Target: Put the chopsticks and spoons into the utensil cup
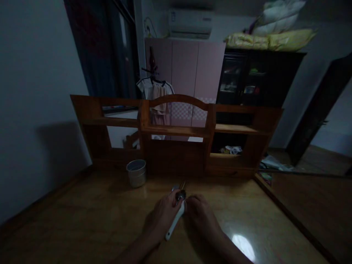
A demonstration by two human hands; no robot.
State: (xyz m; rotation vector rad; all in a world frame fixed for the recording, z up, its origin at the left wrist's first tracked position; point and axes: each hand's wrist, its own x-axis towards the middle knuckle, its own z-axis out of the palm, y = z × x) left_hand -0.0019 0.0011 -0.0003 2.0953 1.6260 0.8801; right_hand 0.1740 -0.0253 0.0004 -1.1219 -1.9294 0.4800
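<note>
Low at 6 o'clock on desk [82,227]: left hand [162,216] and right hand [202,216] close together, almost touching. Left fingers curled on white-handled spoon [174,222], handle slanting down to 7 o'clock, metal head up between both hands. Right fingertips against the spoon head; whether they grip it, cannot tell. Chopsticks [183,184] poking out at 12 o'clock of the hands. Cup [136,173] upright at 10 o'clock, well apart. Behind: wooden hutch [176,154]. Farther: pink wardrobe [192,66], dark cabinet [255,80] at 2 o'clock, bedding [269,38] on top.
</note>
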